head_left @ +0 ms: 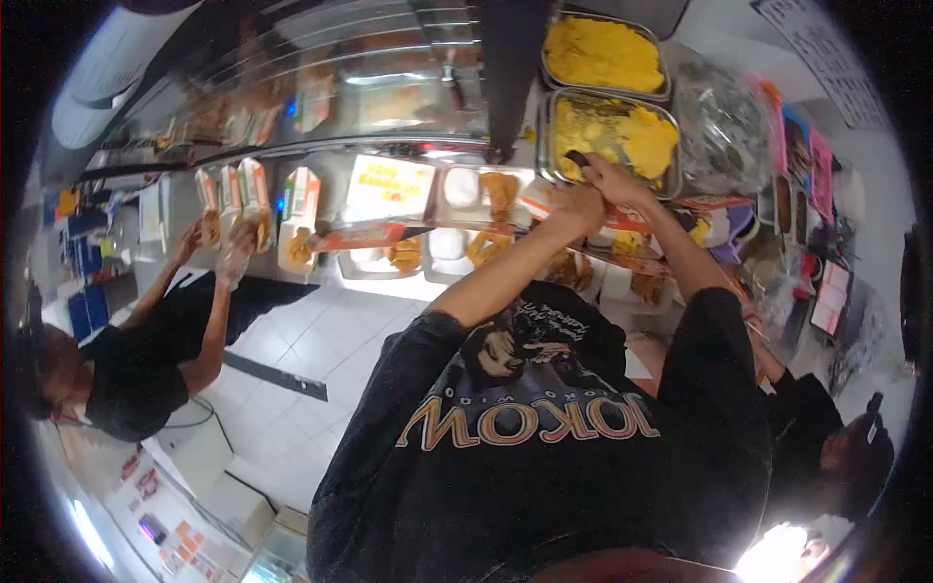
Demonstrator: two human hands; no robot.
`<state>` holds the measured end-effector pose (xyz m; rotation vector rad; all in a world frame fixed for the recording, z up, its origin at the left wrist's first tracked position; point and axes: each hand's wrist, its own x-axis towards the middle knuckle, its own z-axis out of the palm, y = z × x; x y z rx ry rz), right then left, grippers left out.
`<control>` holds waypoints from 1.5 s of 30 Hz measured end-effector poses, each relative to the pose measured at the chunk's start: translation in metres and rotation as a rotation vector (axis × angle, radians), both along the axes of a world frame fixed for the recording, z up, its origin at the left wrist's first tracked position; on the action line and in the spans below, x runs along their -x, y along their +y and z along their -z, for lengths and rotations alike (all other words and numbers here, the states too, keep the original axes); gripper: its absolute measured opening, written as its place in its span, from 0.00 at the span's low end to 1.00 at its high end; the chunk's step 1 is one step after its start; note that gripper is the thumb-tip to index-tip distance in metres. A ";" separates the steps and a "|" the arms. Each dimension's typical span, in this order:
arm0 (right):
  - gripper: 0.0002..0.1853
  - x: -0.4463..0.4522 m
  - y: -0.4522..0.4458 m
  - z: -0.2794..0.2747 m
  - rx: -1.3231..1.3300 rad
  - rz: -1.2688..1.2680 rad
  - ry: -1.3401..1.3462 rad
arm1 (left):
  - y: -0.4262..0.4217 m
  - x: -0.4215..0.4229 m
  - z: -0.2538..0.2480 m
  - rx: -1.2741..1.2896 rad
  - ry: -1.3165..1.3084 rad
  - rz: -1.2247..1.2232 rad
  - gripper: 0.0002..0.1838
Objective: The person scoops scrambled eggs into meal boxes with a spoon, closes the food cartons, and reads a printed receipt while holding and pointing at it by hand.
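Note:
My right hand (620, 182) is closed around the dark handle of a serving spoon (577, 158). The spoon's lower end is hard to make out against the yellow food in the nearer metal tray (677, 177). Just left of it and lower, my left hand (579, 208) grips an orange-and-white paper carton (535, 206) at the tray's front edge. My fingers partly hide that carton. Below my hands stand open boxes with fried chicken (569, 269) and other food.
A second metal tray (603, 53) of yellow food stands behind. Clear plastic bags (724, 126) lie right of the trays. Boxes with wrapped rice (462, 187) and chicken line the counter leftward. One co-worker's gloved hand (234, 255) is among cartons at left; another person (826, 437) stands at right.

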<state>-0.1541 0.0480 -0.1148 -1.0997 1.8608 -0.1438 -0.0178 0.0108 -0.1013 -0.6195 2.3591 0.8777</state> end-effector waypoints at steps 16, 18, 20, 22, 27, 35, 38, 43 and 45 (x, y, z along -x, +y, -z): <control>0.26 0.068 -0.007 0.086 0.317 0.500 -0.212 | -0.014 -0.024 -0.010 0.149 0.020 -0.017 0.14; 0.28 0.079 -0.014 0.090 0.346 0.192 0.170 | -0.020 -0.023 -0.007 0.084 0.007 -0.023 0.16; 0.26 0.066 -0.026 0.072 0.283 0.024 0.441 | -0.024 -0.022 -0.022 0.033 -0.035 -0.167 0.16; 0.26 0.033 -0.027 0.048 0.308 -0.065 0.440 | -0.020 -0.015 -0.021 0.000 -0.034 -0.267 0.16; 0.28 0.000 -0.010 0.023 0.350 -0.401 0.476 | -0.024 -0.020 -0.006 0.022 -0.044 -0.046 0.17; 0.36 0.002 -0.007 0.005 0.322 -0.371 0.375 | -0.017 -0.022 -0.013 0.000 0.060 -0.253 0.20; 0.36 0.001 0.002 0.014 0.268 -0.350 0.260 | -0.013 -0.028 -0.019 0.149 0.091 -0.227 0.20; 0.27 0.024 -0.001 0.023 0.354 -0.312 0.072 | -0.012 -0.019 -0.014 0.130 0.090 -0.180 0.15; 0.26 0.038 0.007 0.045 0.458 -0.292 0.078 | -0.004 -0.017 0.008 0.204 0.139 -0.218 0.17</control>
